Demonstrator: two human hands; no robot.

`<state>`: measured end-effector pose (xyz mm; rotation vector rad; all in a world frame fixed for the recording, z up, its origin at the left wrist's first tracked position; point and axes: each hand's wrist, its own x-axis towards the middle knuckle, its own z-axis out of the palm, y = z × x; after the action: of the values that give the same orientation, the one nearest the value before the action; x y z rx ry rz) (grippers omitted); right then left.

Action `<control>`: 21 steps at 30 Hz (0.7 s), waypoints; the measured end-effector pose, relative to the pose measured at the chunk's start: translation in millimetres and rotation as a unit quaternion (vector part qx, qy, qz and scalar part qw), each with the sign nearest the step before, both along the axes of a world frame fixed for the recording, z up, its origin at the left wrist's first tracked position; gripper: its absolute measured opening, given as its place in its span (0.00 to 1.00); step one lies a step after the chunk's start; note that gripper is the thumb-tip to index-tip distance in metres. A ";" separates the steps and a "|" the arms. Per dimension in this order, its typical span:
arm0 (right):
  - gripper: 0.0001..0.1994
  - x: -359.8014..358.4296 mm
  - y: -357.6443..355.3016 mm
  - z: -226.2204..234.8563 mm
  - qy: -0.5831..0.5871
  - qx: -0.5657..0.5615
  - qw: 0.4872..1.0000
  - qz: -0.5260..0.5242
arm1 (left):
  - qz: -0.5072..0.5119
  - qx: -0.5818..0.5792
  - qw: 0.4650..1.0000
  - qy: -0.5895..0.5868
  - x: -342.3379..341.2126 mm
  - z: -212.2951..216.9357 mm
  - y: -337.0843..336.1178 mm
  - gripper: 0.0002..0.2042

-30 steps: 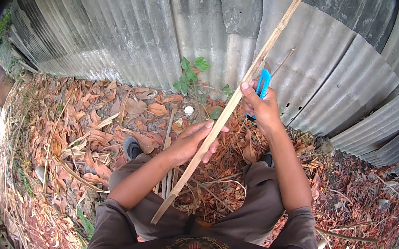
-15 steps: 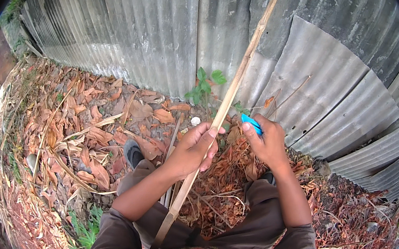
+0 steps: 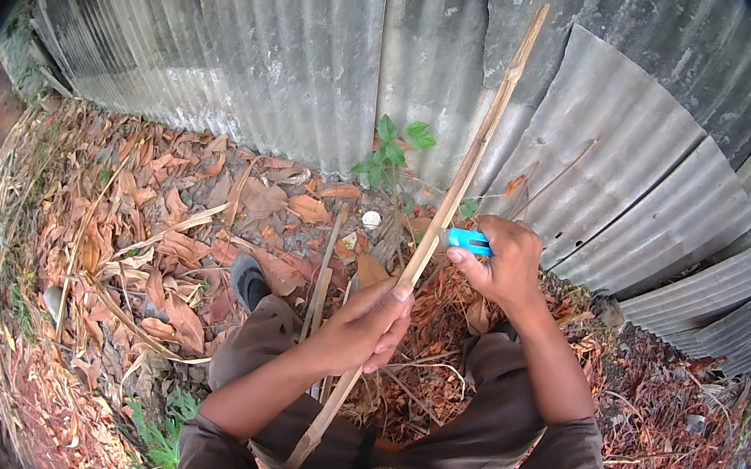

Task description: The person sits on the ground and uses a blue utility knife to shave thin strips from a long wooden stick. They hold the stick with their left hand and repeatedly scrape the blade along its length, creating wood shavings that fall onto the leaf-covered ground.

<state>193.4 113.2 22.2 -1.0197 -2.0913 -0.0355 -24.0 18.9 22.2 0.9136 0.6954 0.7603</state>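
Note:
A long split bamboo strip (image 3: 470, 166) slants up and to the right across the view, from my lap to in front of the metal fence. Wrapped around its lower half, my left hand (image 3: 366, 327) keeps its thumb along the top face. My right hand (image 3: 504, 258) grips a blue box cutter (image 3: 468, 241), which points left. The cutter's tip meets or nearly meets the right edge of the strip, above my left hand; the blade itself is hard to make out.
Corrugated metal sheets (image 3: 286, 45) form a fence ahead. Dry brown leaves (image 3: 195, 255) cover the ground, with a small green plant (image 3: 388, 156) at the fence's foot. Another strip (image 3: 321, 284) lies by my left shoe (image 3: 248, 283). A thin stick (image 3: 561, 178) leans against the fence.
My right hand has turned the box cutter level and brought it against or close to the strip. My left hand sits slightly lower, and the strip's top end has shifted right.

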 end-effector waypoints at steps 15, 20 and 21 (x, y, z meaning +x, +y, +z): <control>0.30 -6.8 3.8 2.1 -0.012 0.000 1.000 -0.019 | 0.010 -0.025 0.999 -0.022 -2.9 -0.9 -7.5 0.17; 0.32 1.0 16.3 -8.9 -0.035 0.072 0.997 -0.020 | 0.013 -0.010 1.000 0.008 0.3 2.6 -11.7 0.17; 0.32 3.9 18.7 -10.5 -0.048 0.081 0.995 -0.024 | 0.008 -0.020 1.000 -0.001 0.9 0.9 -12.4 0.17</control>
<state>197.4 131.9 11.7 -0.9861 -2.1106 -0.2798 -23.1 6.6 23.1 0.8711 0.7151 0.7584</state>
